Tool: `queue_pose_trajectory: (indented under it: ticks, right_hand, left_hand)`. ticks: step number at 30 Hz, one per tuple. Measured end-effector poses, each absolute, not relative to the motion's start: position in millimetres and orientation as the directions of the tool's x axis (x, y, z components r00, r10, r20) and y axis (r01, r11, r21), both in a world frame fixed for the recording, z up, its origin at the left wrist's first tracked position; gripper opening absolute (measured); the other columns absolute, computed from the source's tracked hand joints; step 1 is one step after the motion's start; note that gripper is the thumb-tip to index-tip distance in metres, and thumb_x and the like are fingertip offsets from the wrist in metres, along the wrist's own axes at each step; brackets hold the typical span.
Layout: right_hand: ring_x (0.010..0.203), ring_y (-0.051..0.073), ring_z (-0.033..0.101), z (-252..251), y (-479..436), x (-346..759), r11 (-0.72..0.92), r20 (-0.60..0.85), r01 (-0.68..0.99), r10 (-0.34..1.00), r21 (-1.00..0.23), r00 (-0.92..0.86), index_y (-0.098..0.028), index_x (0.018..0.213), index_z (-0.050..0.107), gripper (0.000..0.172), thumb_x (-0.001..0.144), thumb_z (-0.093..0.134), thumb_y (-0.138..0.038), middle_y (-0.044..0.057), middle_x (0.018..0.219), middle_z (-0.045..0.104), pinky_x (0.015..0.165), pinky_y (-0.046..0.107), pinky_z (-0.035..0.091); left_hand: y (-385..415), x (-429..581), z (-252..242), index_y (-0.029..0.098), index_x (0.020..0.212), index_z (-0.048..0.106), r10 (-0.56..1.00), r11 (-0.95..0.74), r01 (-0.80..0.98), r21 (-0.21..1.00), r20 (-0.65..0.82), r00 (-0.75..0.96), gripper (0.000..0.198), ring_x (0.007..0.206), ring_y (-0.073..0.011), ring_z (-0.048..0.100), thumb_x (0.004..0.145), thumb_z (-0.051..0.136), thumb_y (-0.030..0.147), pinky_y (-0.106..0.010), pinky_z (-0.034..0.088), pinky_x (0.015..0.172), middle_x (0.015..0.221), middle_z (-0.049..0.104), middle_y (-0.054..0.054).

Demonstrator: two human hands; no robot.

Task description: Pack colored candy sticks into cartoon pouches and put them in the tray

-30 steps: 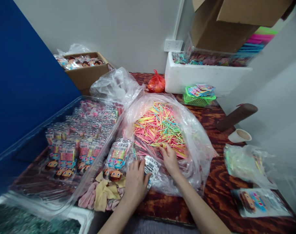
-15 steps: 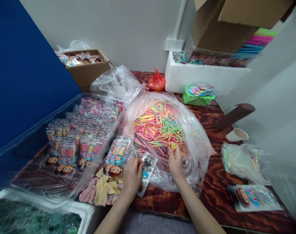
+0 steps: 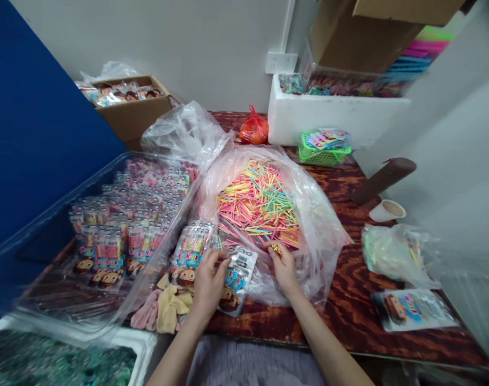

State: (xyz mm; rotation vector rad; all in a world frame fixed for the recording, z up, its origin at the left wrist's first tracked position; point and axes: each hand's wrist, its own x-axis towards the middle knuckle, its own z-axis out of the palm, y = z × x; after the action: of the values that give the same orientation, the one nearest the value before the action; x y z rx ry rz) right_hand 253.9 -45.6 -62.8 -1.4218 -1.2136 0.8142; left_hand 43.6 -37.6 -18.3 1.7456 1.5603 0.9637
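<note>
My right hand (image 3: 283, 269) is closed round a small bundle of thin yellow sticks (image 3: 275, 248), their ends facing me. It is at the near edge of a large clear plastic bag (image 3: 320, 236), which lies open around a heap of pink, yellow, green and blue sticks (image 3: 260, 201). A flat printed packet (image 3: 239, 276) with cartoon faces lies in front of the bag. The curled fingers of my left hand (image 3: 209, 279) pinch at its left edge, partly hiding the contact. Left of that hand are filled packets (image 3: 194, 246) of coloured sticks.
A clear tub (image 3: 126, 311) of filled packets stands at left. Yellow and pink finger cots or cloths (image 3: 168, 308) lie before it. At right are a brown flask (image 3: 383, 181), a paper cup (image 3: 387, 210), a plastic bag (image 3: 397, 252) and another packet (image 3: 415, 310). A green basket (image 3: 325, 155) stands behind.
My right hand has drawn back slightly from the heap and turned, showing the yellow stick ends. My left hand has shifted slightly left, uncovering more of the printed packet. The view has tilted slightly.
</note>
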Motion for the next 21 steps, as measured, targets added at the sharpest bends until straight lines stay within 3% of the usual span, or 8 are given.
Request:
queue_pose_trajectory:
  ticks: [6,10,15,21]
  right_hand:
    - [0.090,0.021,0.061,-63,-45,255,0.088,0.140,0.238,0.968,-0.967,0.208,-0.020,0.091,0.067,0.021,0.093,0.048,-0.029,0.005,0.091,0.068,0.085,0.032,0.045]
    - [0.092,0.021,0.061,-63,-45,256,0.109,0.153,0.236,0.972,-0.966,0.180,-0.021,0.091,0.068,0.019,0.092,0.050,-0.029,0.005,0.092,0.069,0.085,0.032,0.045]
    - [0.094,0.022,0.061,-62,-46,256,0.124,0.163,0.243,0.975,-0.962,0.149,-0.022,0.095,0.070,0.020,0.092,0.051,-0.028,0.005,0.094,0.069,0.088,0.034,0.044]
    - [0.098,0.022,0.062,-52,-50,253,0.131,0.160,0.221,0.980,-0.967,0.121,-0.022,0.100,0.071,0.022,0.093,0.051,-0.028,0.005,0.096,0.068,0.090,0.035,0.044]
  left_hand:
    - [-36,34,-10,0.018,0.072,0.060,0.991,0.080,0.312,0.947,-0.108,0.073,0.023,0.068,-0.0144,0.053,0.085,0.057,0.036,-0.023,0.042,0.065,0.069,0.056,0.002]
    - [-37,33,-11,0.018,0.076,0.065,0.988,0.089,0.234,0.968,-0.114,0.099,0.016,0.074,-0.0148,0.056,0.080,0.064,0.033,-0.023,0.043,0.068,0.075,0.062,0.001]
    - [-39,32,-22,0.018,0.080,0.066,0.983,0.155,0.072,0.985,-0.146,-0.115,0.017,0.070,-0.0132,0.057,0.075,0.070,0.033,-0.022,0.044,0.066,0.074,0.064,0.002]
    - [-39,37,-23,0.018,0.078,0.069,0.989,0.080,0.119,0.990,-0.065,-0.132,0.017,0.074,-0.0138,0.057,0.079,0.066,0.034,-0.023,0.045,0.070,0.075,0.064,0.001]
